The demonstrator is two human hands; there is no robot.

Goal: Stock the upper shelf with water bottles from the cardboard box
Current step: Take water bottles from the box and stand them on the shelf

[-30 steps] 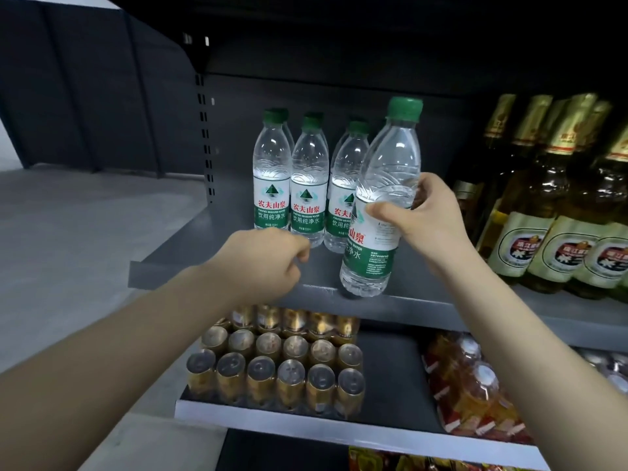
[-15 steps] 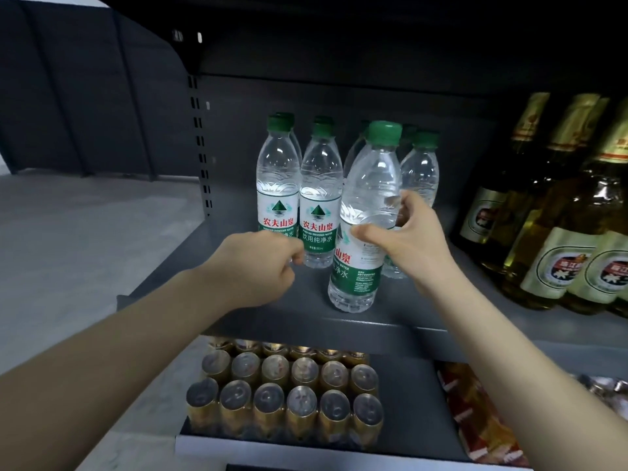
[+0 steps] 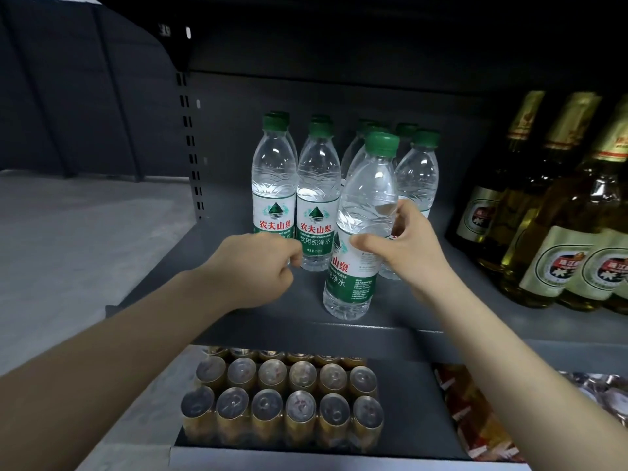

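While two bare forearms reach in from the bottom edge, a block of gold-topped metal cans (image 3: 282,407) sits nearest, on the lower grey shelf (image 3: 407,433). Above it, on the dark grey metal upper shelf (image 3: 238,198), the right hand (image 3: 404,246) grips a clear plastic water bottle with a green cap and green-and-white label (image 3: 362,232), thumb across its front and fingers curled round its far side. The bottle leans slightly left, its base near the shelf's front edge; whether it touches down cannot be told. The left hand (image 3: 251,266) is just left of it, fingers curled into a loose fist that holds nothing, knuckles close to the front bottles. Half a second ago the held bottle looked much the same, tilted at the front edge; the view has since tipped so more of the cans shows. Behind stands a cluster of matching water bottles (image 3: 295,198), upright. Far right are amber glass bottles with gold foil necks (image 3: 560,215).
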